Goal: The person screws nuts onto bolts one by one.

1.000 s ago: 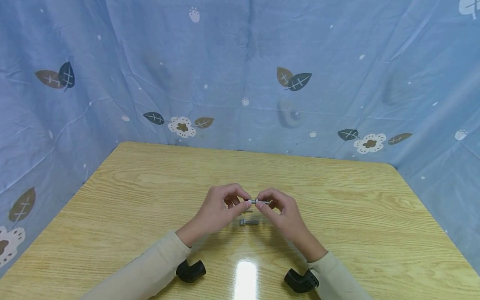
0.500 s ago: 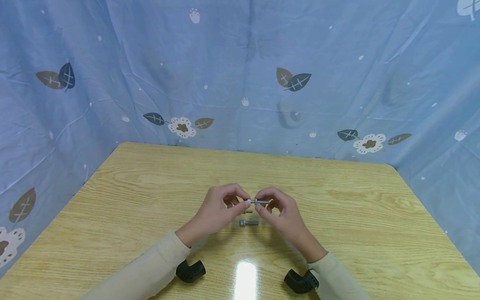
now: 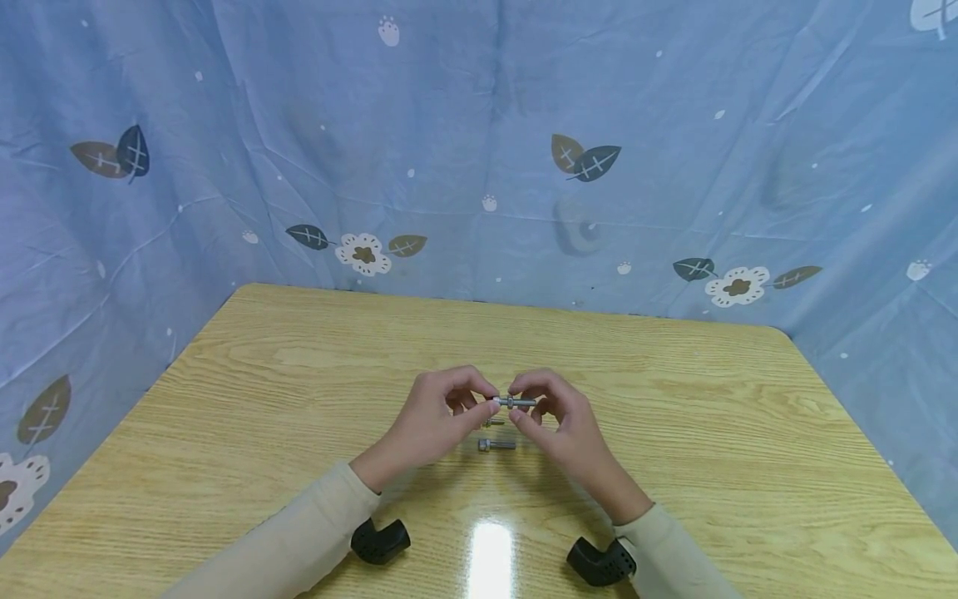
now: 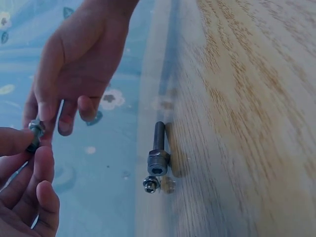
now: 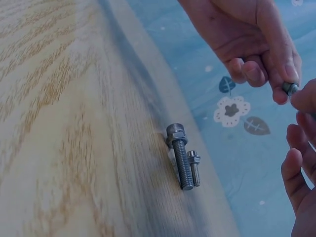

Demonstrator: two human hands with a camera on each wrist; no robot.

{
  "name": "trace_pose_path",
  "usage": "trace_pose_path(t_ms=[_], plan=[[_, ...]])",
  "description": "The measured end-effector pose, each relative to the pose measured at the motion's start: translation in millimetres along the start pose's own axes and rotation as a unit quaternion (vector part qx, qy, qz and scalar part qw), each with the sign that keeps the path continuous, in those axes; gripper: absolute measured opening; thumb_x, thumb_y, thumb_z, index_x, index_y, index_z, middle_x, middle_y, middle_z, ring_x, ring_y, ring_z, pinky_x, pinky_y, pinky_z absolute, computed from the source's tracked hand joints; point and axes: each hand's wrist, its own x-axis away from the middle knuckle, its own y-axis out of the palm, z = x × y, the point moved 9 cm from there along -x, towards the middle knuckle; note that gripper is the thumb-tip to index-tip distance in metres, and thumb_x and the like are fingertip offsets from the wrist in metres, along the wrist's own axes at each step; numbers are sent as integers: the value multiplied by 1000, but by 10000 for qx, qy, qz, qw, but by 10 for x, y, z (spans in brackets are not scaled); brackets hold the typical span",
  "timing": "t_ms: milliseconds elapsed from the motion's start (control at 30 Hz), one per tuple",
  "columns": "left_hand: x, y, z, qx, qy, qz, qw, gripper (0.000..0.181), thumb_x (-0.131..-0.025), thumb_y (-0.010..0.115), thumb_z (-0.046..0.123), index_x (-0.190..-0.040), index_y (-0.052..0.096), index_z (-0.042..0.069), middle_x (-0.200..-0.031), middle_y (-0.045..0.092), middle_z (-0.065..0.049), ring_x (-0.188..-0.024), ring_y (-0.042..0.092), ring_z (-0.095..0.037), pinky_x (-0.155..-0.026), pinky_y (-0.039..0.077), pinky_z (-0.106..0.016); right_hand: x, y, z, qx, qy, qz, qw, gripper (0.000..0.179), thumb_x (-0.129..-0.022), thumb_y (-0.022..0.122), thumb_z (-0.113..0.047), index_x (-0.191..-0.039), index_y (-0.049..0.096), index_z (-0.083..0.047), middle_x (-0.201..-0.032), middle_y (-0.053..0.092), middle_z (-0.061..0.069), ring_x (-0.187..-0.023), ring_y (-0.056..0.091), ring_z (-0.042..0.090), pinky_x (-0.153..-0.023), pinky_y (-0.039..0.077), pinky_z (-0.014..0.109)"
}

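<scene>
Above the middle of the table, my left hand (image 3: 437, 420) pinches the head end of a metal bolt (image 3: 527, 403) between thumb and index finger. The bolt lies level, its threaded end pointing right. A nut (image 3: 511, 402) sits partway along the shank. Thumb and index fingertip of my right hand (image 3: 565, 420) curl around this nut, one at either side. In the left wrist view the bolt head is largely covered by the fingers. Below the hands lie a larger socket-head bolt (image 5: 182, 165) and a smaller bolt (image 5: 196, 173), each with a nut close to its head.
The wood-grain table (image 3: 299, 358) extends to both sides of the hands. Behind it hangs a blue patterned cloth (image 3: 464, 166). Black angled pieces (image 3: 382, 542) show at both wrists, close over the tabletop.
My right thumb and index finger have spread slightly, so the nut and more of the shank show. The left hand and the two bolts on the table stay put.
</scene>
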Motion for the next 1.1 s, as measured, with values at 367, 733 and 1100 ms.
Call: trace_pose_path(t_ms=[367, 733, 1100], plan=[[13, 1, 54, 26, 117, -29, 9999, 5, -91, 68, 18, -94, 71, 20, -85, 69, 2, -65, 61, -8, -56, 51, -27, 3, -8, 5, 132, 141, 56, 9998, 18, -93, 60, -4, -106, 64, -15, -104, 65, 5, -95, 60, 9, -70, 51, 27], [8, -6, 56, 35, 67, -15, 10000, 5, -91, 68, 18, -94, 71, 20, -85, 69, 1, -65, 61, -9, -57, 52, -28, 4, -6, 26, 170, 259, 33, 9995, 18, -93, 60, -6, -110, 61, -11, -106, 64, 4, -94, 60, 9, -70, 50, 26], [1, -6, 66, 82, 131, -28, 9999, 6, -91, 68, 17, -95, 71, 20, -87, 69, 2, -65, 62, -8, -57, 52, -28, -12, -12, -33, 144, 9, 89, 9999, 19, -92, 62, -3, -107, 64, -13, -103, 66, 6, -91, 61, 12, -67, 50, 26]])
